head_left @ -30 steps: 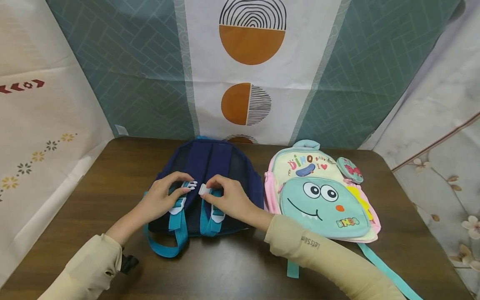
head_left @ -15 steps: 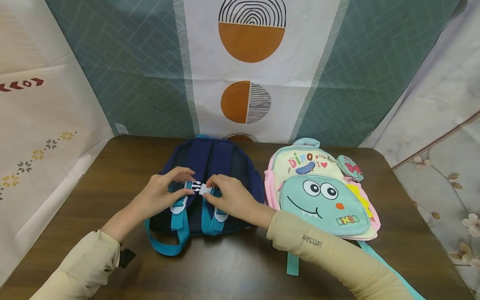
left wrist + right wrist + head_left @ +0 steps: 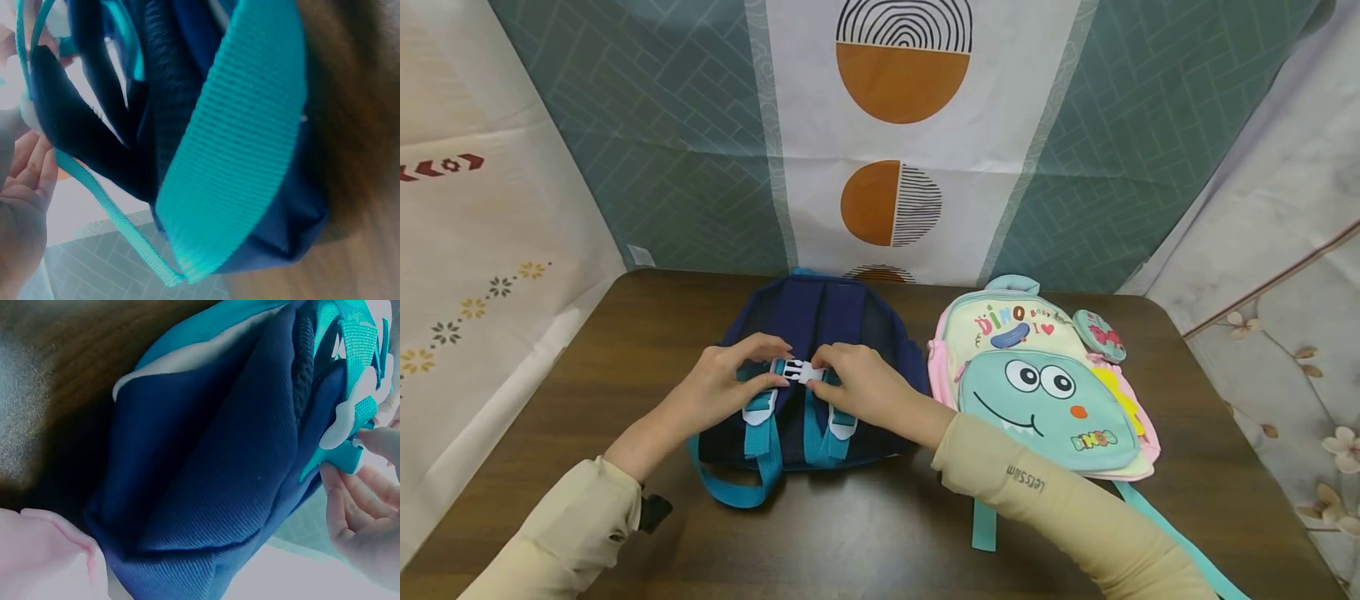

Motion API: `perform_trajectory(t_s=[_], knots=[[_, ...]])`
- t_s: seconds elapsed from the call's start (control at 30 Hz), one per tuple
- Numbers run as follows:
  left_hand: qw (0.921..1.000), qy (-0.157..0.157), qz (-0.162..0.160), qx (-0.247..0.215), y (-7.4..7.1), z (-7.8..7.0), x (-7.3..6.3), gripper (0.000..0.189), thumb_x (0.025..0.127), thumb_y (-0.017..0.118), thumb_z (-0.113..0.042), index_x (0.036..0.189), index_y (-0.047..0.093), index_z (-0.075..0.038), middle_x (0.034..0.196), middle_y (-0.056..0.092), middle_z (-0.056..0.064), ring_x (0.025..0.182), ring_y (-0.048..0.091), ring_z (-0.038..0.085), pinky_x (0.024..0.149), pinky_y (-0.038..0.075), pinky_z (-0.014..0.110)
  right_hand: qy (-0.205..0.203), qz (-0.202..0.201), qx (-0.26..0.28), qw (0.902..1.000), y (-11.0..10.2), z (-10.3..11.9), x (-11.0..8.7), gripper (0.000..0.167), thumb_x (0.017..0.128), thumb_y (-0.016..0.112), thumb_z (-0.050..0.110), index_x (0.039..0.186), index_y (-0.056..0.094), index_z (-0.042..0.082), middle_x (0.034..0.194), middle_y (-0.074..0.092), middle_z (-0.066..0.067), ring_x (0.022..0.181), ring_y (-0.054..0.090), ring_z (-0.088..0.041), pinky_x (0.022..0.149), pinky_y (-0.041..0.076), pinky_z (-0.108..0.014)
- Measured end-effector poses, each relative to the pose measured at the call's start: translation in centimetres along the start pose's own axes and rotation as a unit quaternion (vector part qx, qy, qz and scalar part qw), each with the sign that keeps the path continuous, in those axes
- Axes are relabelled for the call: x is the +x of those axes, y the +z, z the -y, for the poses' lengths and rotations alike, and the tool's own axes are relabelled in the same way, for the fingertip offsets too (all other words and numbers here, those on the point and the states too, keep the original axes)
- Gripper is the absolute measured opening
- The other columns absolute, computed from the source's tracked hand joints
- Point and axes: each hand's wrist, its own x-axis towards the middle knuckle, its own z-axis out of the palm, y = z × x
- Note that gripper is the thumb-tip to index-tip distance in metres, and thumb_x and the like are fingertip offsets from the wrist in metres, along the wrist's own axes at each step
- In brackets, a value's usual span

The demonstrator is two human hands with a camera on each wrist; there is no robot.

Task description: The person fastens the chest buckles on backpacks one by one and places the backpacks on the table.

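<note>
A navy backpack point(image 3: 805, 312) lies on the table with its strap side up. Over its middle, a white side-release buckle point(image 3: 800, 371) has its pronged half partly inside its socket half. My left hand point(image 3: 724, 383) pinches the pronged half at its strap end, between thumb and fingers. The socket half is pinched by my right hand point(image 3: 865, 387). Teal straps point(image 3: 765, 454) with white adjusters hang below both hands. In the left wrist view a wide teal strap point(image 3: 240, 137) crosses in front of the bag. The right wrist view shows my right fingers beside a white adjuster point(image 3: 340, 425).
To the right lies a cream, pink and mint dinosaur backpack point(image 3: 1048, 408), close to the navy one, with a round mint pouch point(image 3: 1100, 336) at its side. Its mint strap point(image 3: 1180, 537) trails toward the front edge. Patterned cloth point(image 3: 700, 167) hangs behind the wooden table point(image 3: 865, 533).
The two buckle halves were apart a second ago. They have come together between my hands, with the prongs now further into the socket. The dinosaur backpack stays where it was.
</note>
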Motion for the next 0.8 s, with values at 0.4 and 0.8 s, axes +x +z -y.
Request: perform_trajectory(t_s=[0.4,0.8], knots=[[0.9998,0.000,-0.020,0.009,-0.3,0.2,0.5,0.048,0.068,0.079,0.002,0.111,0.059,-0.002,0.099,0.070,0.007,0.083,0.068,0.019,0.064,0.055,0.031,-0.034,-0.014,0.014,0.9993,0.3,-0.4,0.0,0.035,0.085,0.069,0.023,0.115,0.064,0.006,0.101,0.067,-0.003,0.081,0.059,-0.010,0.072,0.047,-0.012],[0.9925,-0.092,-0.003,-0.081,0.5,-0.1,0.6,0.054,0.070,0.078,-0.002,0.118,0.053,-0.002,0.093,0.070,0.007,0.081,0.069,0.017,0.069,0.055,0.026,-0.027,-0.093,0.112,0.9890,0.8,-1.2,-0.6,0.032,0.082,0.072,0.014,0.112,0.068,0.003,0.104,0.070,-0.009,0.080,0.066,-0.011,0.065,0.049,-0.014]])
